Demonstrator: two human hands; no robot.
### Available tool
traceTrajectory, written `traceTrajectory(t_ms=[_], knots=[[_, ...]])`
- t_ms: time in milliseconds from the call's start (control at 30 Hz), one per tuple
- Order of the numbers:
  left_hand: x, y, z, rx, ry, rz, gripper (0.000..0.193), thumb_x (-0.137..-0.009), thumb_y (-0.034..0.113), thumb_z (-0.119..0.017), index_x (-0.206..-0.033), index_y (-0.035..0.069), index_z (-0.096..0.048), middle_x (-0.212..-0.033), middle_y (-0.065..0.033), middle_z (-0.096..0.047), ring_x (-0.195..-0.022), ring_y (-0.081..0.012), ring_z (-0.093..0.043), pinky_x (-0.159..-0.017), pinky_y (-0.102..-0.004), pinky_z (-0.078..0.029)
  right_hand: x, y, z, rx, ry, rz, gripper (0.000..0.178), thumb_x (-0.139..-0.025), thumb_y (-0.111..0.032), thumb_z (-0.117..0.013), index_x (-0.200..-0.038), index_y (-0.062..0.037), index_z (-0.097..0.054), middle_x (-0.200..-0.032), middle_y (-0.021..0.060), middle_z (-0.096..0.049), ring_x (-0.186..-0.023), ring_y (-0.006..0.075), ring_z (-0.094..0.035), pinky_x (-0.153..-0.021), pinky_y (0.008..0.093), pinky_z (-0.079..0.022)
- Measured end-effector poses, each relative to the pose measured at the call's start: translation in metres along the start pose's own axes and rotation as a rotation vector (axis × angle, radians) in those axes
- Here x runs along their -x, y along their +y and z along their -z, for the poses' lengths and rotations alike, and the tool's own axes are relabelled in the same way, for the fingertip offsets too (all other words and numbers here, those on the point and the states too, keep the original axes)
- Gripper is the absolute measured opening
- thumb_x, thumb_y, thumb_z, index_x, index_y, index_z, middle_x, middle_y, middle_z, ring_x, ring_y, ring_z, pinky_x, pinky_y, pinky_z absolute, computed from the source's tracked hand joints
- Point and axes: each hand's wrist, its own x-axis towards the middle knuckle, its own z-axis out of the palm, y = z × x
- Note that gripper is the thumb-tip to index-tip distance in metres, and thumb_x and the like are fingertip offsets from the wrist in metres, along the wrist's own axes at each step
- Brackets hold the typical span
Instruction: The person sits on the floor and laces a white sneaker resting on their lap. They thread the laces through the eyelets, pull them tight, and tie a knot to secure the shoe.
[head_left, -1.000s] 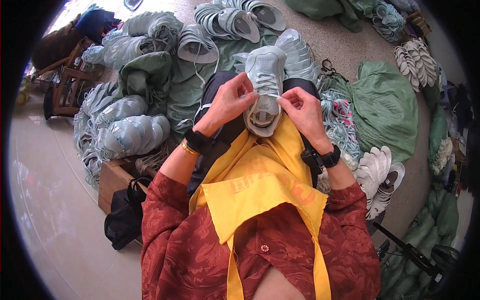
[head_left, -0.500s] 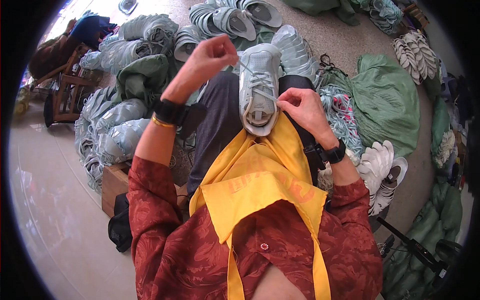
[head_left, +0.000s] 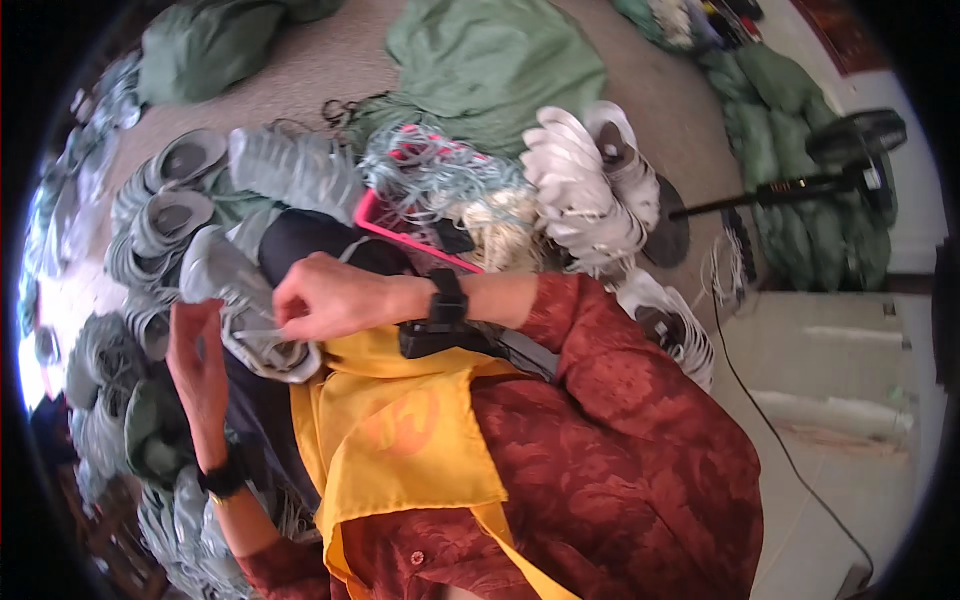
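A pale grey-blue shoe (head_left: 222,275) rests on my lap, above the yellow apron (head_left: 400,420), its heel end toward me. My right hand (head_left: 335,295) is closed at the shoe's right side, finger and thumb pinching the pale shoelace (head_left: 262,333) at the lacing. At the shoe's left side, my left hand (head_left: 198,350) is raised with finger and thumb pinched together. The lace between those left fingertips is too blurred to follow. Part of the shoe's lacing is hidden by my right hand.
Stacked grey-blue shoe uppers (head_left: 165,215) lie beyond my knees. A pink basket (head_left: 430,246) holds tangled pale-blue laces (head_left: 420,165) and cream laces (head_left: 500,225). White uppers (head_left: 570,185), a green sack (head_left: 490,70), a black pole stand (head_left: 770,193) and a floor cable (head_left: 775,440) are further right.
My view has swung to the right, so the shoe and hands now appear further left. Both hands stay pinched beside the shoe; my left hand sits closer to it.
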Motion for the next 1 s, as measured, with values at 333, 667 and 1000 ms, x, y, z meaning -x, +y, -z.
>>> traceTrajectory(t_ms=[333,667,1000], knots=[[0.029,0.054,-0.003,0.249,-0.064,0.113,0.006,-0.101,0.009,-0.060,-0.101,0.006,-0.055,-0.090,0.0023,-0.052,-0.079,-0.0055,-0.044,-0.071,-0.0231,-0.037,0.012,-0.014,0.008,-0.313,-0.002,-0.032,0.014,-0.085,-0.010,-0.074,-0.090,0.0033,-0.074,-0.073,0.0093,-0.074,-0.064,0.0132,-0.071,-0.059,0.0281,-0.055],[0.046,0.023,0.078,0.617,0.108,0.102,0.010,-0.102,0.007,-0.059,-0.107,0.005,-0.051,-0.099,-0.0033,-0.053,-0.100,-0.0115,-0.054,-0.106,-0.0355,-0.042,0.058,0.033,0.072,-0.351,-0.095,-0.262,0.017,-0.095,-0.012,-0.069,-0.102,0.0025,-0.074,-0.081,0.0065,-0.072,-0.066,0.0103,-0.068,-0.058,0.0251,-0.058],[0.064,-0.051,0.119,0.592,0.153,0.121,0.027,-0.101,0.011,-0.064,-0.125,0.001,-0.055,-0.110,-0.0049,-0.061,-0.098,-0.0142,-0.059,-0.095,-0.0313,-0.049,0.046,0.015,0.063,-0.116,-0.179,-0.316,0.014,-0.093,-0.009,-0.069,-0.102,-0.0004,-0.075,-0.082,0.0020,-0.073,-0.064,0.0067,-0.065,-0.059,0.0233,-0.054]])
